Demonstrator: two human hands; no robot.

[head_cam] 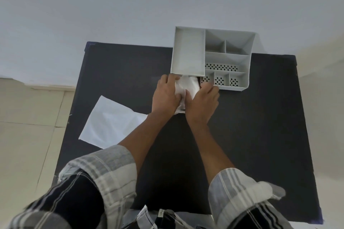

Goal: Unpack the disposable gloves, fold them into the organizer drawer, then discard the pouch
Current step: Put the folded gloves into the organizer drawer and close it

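Note:
A bundle of crumpled clear disposable gloves (188, 84) sits in the pulled-out drawer (180, 110) at the front of the grey organizer (188, 52), most of the drawer hidden by my hands. My left hand (165, 95) presses on the bundle from the left, fingers curled over it. From the right, my right hand (202, 102) presses on the same bundle, thumb against it. The flat white pouch (109, 122) lies on the black table (251, 126) to the left, under my left forearm's edge.
The organizer stands at the table's far edge with several open compartments, some with perforated floors (221, 68). A pale wall rises behind it. Tiled floor (24, 126) shows to the left of the table.

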